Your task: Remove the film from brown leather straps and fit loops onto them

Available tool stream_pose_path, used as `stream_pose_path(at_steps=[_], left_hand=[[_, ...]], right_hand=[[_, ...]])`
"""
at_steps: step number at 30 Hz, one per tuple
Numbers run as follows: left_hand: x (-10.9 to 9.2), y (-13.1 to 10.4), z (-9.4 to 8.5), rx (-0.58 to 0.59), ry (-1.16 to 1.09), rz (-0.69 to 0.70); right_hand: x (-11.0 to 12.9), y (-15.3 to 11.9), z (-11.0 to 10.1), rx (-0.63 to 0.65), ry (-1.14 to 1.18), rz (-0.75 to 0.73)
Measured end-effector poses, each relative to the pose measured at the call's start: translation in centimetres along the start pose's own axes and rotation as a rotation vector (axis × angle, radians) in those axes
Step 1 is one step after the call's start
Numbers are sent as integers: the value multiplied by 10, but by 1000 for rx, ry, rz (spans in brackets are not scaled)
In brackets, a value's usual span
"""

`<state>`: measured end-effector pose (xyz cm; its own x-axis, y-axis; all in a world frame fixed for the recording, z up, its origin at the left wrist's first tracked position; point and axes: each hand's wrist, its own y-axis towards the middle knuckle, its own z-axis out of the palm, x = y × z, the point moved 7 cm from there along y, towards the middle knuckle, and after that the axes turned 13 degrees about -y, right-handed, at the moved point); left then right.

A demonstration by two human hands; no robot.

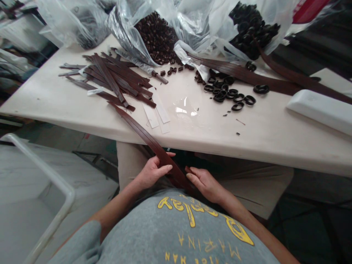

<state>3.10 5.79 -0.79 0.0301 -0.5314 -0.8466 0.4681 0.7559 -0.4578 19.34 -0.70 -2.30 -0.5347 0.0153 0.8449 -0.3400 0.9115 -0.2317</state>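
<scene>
A long reddish-brown strap (145,135) runs from the table edge down to my lap. My left hand (154,171) is closed around it, with the thumb on top. Close to the strap's lower part, my right hand (202,182) pinches a small brown piece or strap end between thumb and fingers; exactly what it is, I cannot tell. A pile of dark brown straps (114,79) lies on the left of the table. White paper strips (157,112) lie beside the pile. Small black loops (226,91) are scattered to the right.
The white table (192,137) spans the view. Along its back, plastic bags hold brown loops (158,35) and black loops (251,25). Long brown strips (247,75) and a white plastic object (321,110) lie at the right. A white metal rail (46,165) stands at my left.
</scene>
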Motion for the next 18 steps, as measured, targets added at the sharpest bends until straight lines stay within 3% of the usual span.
stream_pose_path(at_steps=[18], left_hand=[[-9, -3, 2, 14, 43, 66]], right_hand=[[9, -1, 3, 102, -110, -26]])
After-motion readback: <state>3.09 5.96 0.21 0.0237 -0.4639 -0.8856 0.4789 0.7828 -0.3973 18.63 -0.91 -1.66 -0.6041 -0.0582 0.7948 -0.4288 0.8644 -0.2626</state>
